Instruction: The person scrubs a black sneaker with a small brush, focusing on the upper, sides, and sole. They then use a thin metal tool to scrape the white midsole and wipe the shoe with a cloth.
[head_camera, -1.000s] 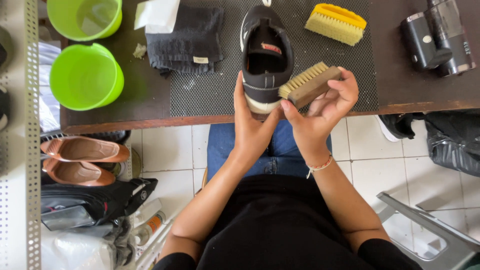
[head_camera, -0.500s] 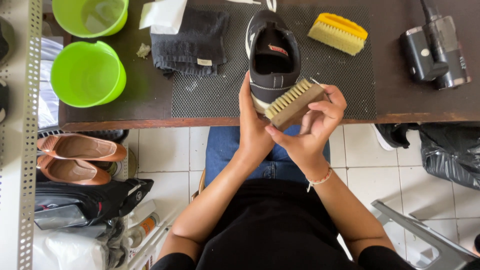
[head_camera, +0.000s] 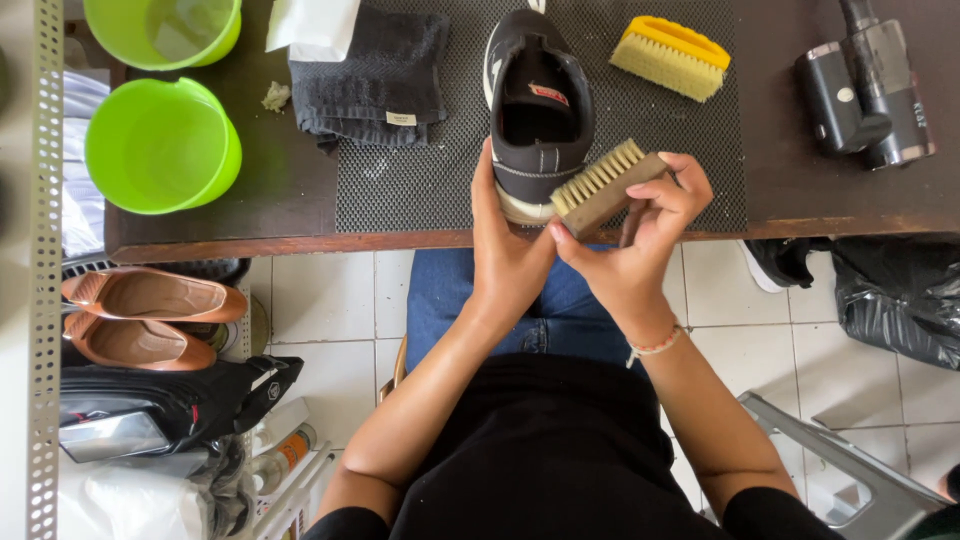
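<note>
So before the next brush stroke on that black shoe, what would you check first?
1. Left hand gripping the black shoe at its heel: ok.
2. Right hand holding the wooden brush: ok.
3. Bristles turned toward the shoe's heel: ok.
4. Shoe over the mesh mat, near the table edge: ok.
5. Yellow brush lying apart from the hands: ok.
6. How dirty the heel is: cannot tell.
</note>
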